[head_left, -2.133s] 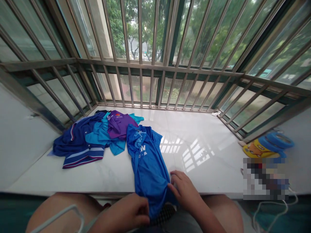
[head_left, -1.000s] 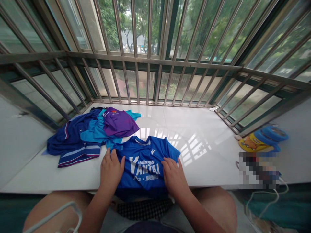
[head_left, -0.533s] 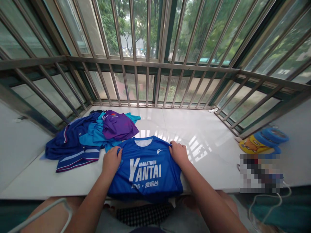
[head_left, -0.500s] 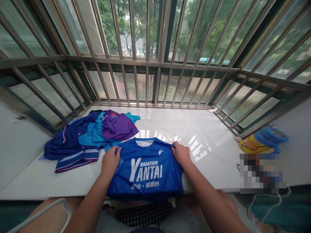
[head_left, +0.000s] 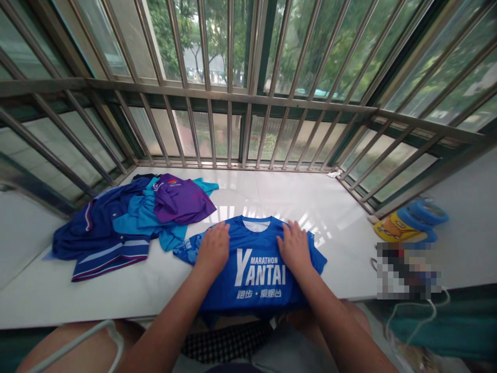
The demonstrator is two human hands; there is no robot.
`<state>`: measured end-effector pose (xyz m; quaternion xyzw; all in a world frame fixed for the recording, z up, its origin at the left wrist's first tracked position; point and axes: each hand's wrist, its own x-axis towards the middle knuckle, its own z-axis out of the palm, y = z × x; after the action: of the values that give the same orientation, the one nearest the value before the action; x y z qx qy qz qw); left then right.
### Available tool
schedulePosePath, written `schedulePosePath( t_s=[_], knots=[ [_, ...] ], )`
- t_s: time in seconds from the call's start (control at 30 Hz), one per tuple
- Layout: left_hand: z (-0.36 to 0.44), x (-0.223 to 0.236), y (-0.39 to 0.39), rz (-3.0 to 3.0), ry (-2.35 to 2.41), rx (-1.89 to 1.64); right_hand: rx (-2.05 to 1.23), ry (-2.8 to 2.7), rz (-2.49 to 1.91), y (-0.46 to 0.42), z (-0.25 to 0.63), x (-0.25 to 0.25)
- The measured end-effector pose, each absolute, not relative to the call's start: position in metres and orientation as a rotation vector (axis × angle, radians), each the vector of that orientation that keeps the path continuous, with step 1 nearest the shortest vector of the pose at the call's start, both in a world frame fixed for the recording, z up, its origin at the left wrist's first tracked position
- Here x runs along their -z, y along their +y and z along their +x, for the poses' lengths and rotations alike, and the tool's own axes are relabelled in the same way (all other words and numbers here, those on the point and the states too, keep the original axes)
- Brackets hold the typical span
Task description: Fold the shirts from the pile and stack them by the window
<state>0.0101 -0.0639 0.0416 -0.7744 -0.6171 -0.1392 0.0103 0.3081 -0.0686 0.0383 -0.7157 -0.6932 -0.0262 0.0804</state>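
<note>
A blue T-shirt (head_left: 258,238) lies face up on the white sill, its collar toward the window and its lower part hanging over the near edge. White print on its chest reads "MARATHON YANTAI". On the shirt's left shoulder area rests my left hand (head_left: 215,243), palm down with its fingers stretched out. My right hand (head_left: 294,244) lies the same way on the opposite shoulder, fingers spread. Both short sleeves are out to the sides, the left one with a lighter pattern.
Left on the white sill (head_left: 318,194) is a heap of clothes: a purple garment (head_left: 184,202), a light-blue one (head_left: 134,215) and a navy one (head_left: 93,228). A yellow-blue bottle (head_left: 407,223) stands at right, near a blurred-out patch and a white cable (head_left: 433,311). Metal bars (head_left: 229,98) line the window.
My hands have let go of the shirt's shoulders and now lie flat on it, fingers out. The sleeves have come into sight at both sides. The camera view has shifted slightly.
</note>
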Motion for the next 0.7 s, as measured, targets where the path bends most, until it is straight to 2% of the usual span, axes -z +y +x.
schedulePosePath(
  t_s=[0.13, 0.27, 0.53, 0.7],
  knots=[
    [0.053, -0.013, -0.061, -2.647, -1.897, 0.308, -0.200, -2.332, -1.927, -0.078, 0.266, -0.017],
    [0.046, 0.000, -0.045, -2.618, -1.958, 0.312, -0.235, -2.331, -1.913, -0.069, 0.264, -0.012],
    [0.023, -0.008, -0.016, -2.592, -2.054, 0.236, -0.284, -2.346, -1.939, -0.009, 0.319, -0.025],
    [0.014, -0.009, -0.012, -2.544, -2.078, 0.227, -0.192, -2.150, -2.130, -0.013, 0.386, -0.021]
  ],
)
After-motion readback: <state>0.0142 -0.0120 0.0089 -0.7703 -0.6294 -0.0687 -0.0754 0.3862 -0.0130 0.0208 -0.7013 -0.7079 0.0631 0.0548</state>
